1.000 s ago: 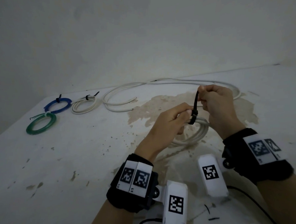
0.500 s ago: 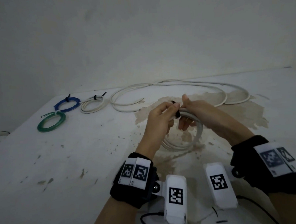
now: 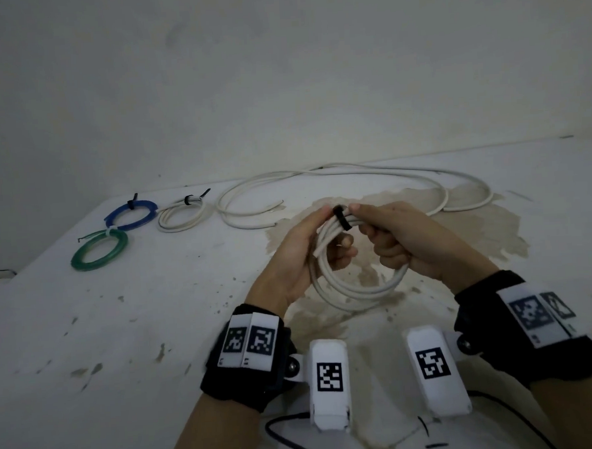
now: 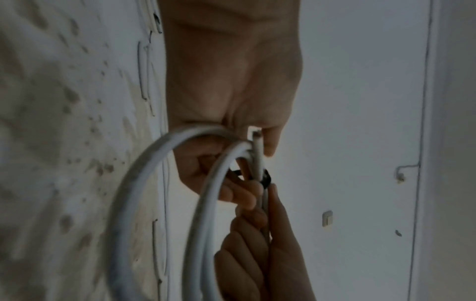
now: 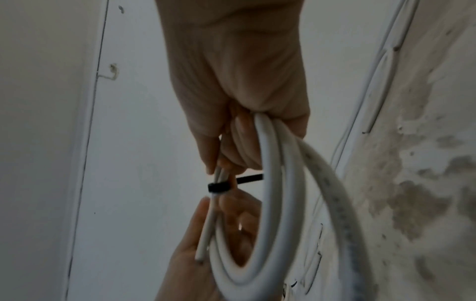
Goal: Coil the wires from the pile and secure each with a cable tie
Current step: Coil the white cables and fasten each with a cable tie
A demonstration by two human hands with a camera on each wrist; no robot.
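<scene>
Light: dim, flat, greyish in all views.
Shadows: faint.
Blur: both wrist views soft.
Edges: wide-angle bending.

No readable text anywhere — only square black-and-white coded markers on the wrist bands (image 3: 249, 340) — no letters or numbers.
</scene>
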